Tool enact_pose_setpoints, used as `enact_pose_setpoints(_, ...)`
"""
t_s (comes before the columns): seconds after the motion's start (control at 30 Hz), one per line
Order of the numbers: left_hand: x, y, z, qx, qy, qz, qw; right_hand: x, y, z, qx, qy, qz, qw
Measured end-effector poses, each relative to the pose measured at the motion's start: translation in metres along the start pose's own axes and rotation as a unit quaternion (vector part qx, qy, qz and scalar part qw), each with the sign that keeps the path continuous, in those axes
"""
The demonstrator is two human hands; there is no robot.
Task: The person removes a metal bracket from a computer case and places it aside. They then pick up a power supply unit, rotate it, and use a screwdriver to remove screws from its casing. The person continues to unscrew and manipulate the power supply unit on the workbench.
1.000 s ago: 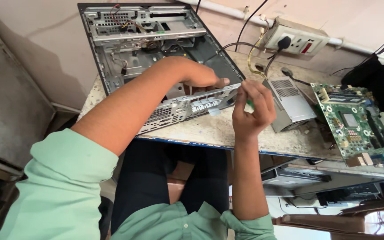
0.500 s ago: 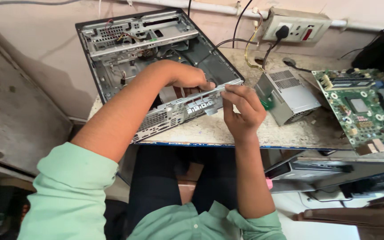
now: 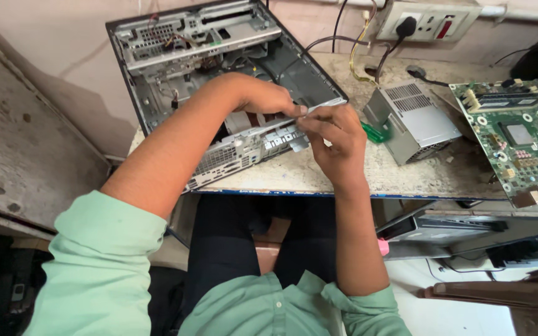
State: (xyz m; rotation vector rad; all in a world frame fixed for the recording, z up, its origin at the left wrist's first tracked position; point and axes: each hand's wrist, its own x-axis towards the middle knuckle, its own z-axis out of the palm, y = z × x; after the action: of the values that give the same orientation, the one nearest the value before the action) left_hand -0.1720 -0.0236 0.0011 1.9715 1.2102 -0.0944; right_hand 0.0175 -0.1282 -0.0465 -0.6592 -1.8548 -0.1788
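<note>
two hands meet at the back edge of an open computer case

the open computer case [image 3: 219, 81] lies flat on the worn work table [image 3: 344, 177], with its lid off. lying flat like this, its inside faces up and is easy to see and reach. its back edge, with the silver metal back panel [image 3: 244, 152], points at the person, so that part is closest.

the left hand [image 3: 263, 99] reaches over the case and rests on that back edge. its fingers are curled down together at the rim, pinching or pressing a small spot there. the right hand [image 3: 337, 140] comes up from below and meets it at the same spot. its fingertips are bunched tight together, touching the metal rim. whatever small bit sits between them is too tiny to tell. a small green piece [image 3: 375, 132] peeks out just beside the right hand, but you cannot tell if the hand holds it.

the grey power supply box [image 3: 415, 121] sits out of the case, on the table to the right, near the right hand. the green motherboard [image 3: 521, 140] lies flat further right, well apart from the case. both are spread out face up, so nothing is stacked. a black plug [image 3: 406, 26] sits in the wall socket [image 3: 434, 22] behind.
</note>
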Motion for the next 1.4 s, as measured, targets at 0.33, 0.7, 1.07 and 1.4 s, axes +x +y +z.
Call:
enact_pose_setpoints(0.33,-0.008,-0.004,0.002,0.019,0.029,-0.059,0.998,-0.004,-0.001,0.013,0.011,-0.020,0.031,0.999)
enact_pose_setpoints(0.7,-0.008,-0.014,-0.001,0.041,0.021,-0.050,0.998,-0.009,0.003,0.027,-0.049,0.046,0.051,0.996)
enact_pose_setpoints(1.07,0.001,-0.023,-0.008,0.047,0.020,-0.002,0.999,-0.008,0.006,0.034,-0.024,0.023,0.057,0.998)
enact_pose_setpoints(1.4,0.000,-0.022,-0.008,0.028,0.043,-0.042,0.998,-0.011,0.011,0.037,-0.027,0.010,0.062,0.998)
